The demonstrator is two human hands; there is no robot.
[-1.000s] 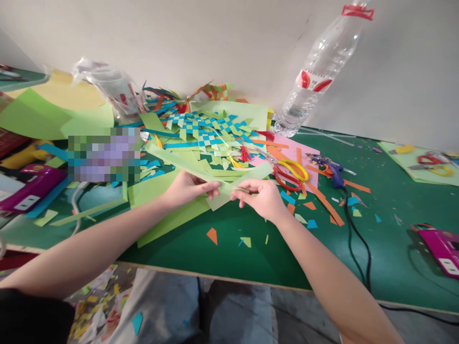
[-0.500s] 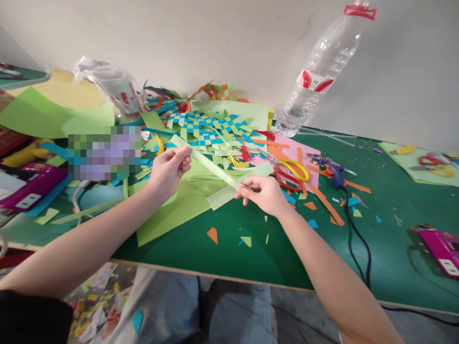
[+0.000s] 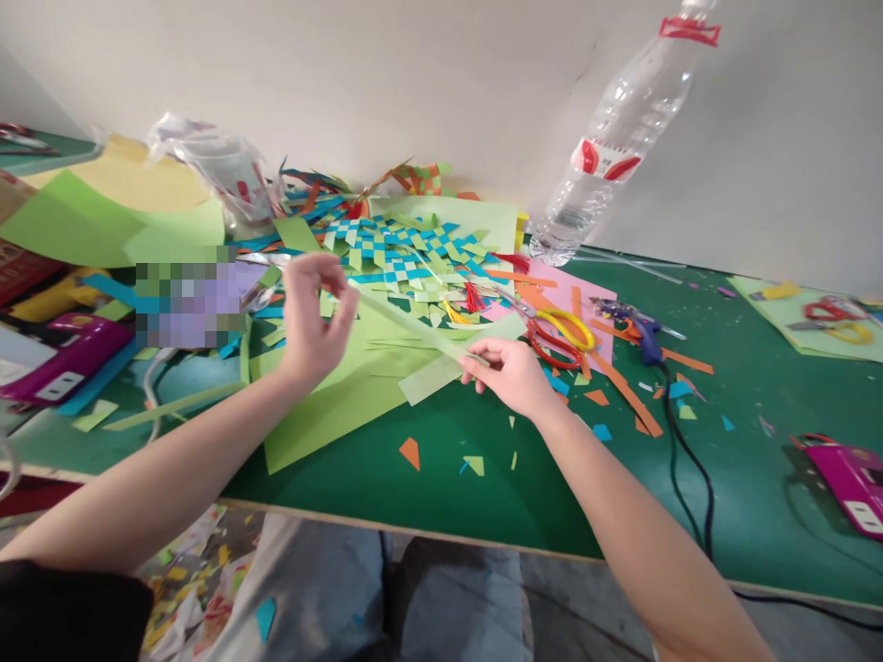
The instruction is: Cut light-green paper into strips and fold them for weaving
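Observation:
A narrow pale green paper strip stretches slantwise between my two hands. Its far left end meets the curled fingertips of my left hand, whose thumb and forefinger close in a ring-like pinch, a little blurred. My right hand pinches the strip's lower right end between thumb and fingers. Beneath it lie a wider pale green strip and a large green paper sheet. Scissors with red and yellow handles rest just beyond my right hand.
Woven blue-and-green paper pieces are heaped at the back. A clear plastic bottle stands by the wall. To the right are a purple glue gun with a black cord and a magenta box. A bagged cup stands back left.
My left hand has turned, its fingers curling back, and shifted slightly left. The strip looks narrower and no longer sticks out past my left fingertips. My right hand has barely moved.

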